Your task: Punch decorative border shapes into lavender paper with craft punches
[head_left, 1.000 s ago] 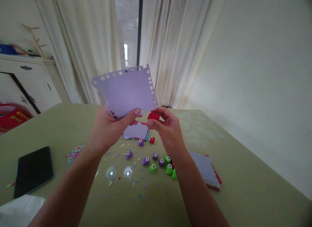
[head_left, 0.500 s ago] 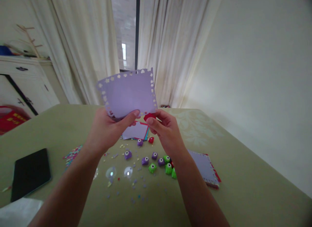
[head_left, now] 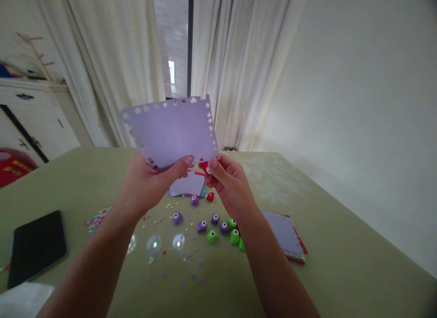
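"How are you gripping it from your end?"

"My left hand (head_left: 152,183) has the purple sheet (head_left: 174,131) clamped by its near left part, thumb pressed on the face, the other fingers mostly behind. My right hand (head_left: 230,181) is pinched on a red punch (head_left: 204,166), right at the sheet's near edge, just left of the near right corner."

"Is the edge in the slot?"

"I can't tell; my thumb and the paper hide it."

"How would you make this cut well?"

"I'd brace the paper with my left thumb so it doesn't bow, feed the edge in square until it stops, and leave a strip beside the neighbouring hole. Then one even squeeze and a full release before sliding the punch off; a tug could tear those thin margins."

"And the sheet itself, how does it look?"

"It's raised above the green table (head_left: 85,176), face toward me, far edge tipped up. The middle is plain lilac. Small cutouts run around the edges, some like stars or flowers, others too small to name. The left side looks ragged, as if some holes break through the margin. On the near edge, my thumb covers part of the row."
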{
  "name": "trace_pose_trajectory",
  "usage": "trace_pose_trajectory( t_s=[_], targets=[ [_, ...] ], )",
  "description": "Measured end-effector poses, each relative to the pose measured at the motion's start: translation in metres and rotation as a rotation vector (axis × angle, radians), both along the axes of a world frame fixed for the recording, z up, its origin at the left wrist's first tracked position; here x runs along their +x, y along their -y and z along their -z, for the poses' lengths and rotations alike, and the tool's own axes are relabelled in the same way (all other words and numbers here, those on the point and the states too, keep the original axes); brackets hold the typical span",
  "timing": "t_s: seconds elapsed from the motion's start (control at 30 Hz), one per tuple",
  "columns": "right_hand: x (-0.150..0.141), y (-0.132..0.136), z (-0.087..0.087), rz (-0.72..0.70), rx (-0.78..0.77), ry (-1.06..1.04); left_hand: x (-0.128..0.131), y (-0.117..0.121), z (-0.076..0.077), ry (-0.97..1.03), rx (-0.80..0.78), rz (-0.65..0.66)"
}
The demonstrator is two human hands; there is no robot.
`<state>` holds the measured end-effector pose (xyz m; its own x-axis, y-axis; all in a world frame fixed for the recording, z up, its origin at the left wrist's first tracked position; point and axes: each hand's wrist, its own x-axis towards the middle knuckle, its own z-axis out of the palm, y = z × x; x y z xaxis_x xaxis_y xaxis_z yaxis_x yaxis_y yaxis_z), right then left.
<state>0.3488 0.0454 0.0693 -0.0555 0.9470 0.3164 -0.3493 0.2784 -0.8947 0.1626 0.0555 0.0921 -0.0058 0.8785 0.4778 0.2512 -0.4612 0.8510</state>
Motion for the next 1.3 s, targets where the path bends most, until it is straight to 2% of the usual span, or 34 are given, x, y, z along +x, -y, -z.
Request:
trace_pose_trajectory(
  t_s=[0.1, 0.3, 0.5, 0.7, 0.9, 1.13, 1.3],
  targets=[
    [0.0001, -0.0005, -0.0001, 0.030, 0.013, 0.013, 0.0005, 0.0001, -0.0002, 0.006, -0.026, 0.035],
    [0.0019, 0.0001, 0.0008, 0.032, 0.018, 0.088, 0.0029, 0.0017, -0.0050, -0.011, 0.019, -0.047],
    [-0.0002, 0.0023, -0.0006, 0.025, 0.057, 0.087, 0.0011, 0.0011, -0.0032, -0.035, -0.001, 0.021],
    [0.0012, 0.0000, 0.0009, 0.028, 0.040, 0.067, 0.0036, 0.0016, -0.0031, 0.011, -0.004, -0.018],
    [0.0018, 0.0001, -0.0002, 0.036, 0.061, 0.102, 0.0056, 0.0036, -0.0059, 0.017, -0.031, 0.029],
    [0.0033, 0.0000, -0.0009, 0.086, 0.061, 0.123, 0.0049, 0.0025, -0.0033, 0.017, -0.043, 0.020],
    [0.0032, 0.0005, -0.0007, 0.106, 0.060, 0.095, 0.0025, 0.0027, -0.0020, 0.014, -0.035, 0.059]
  ],
)
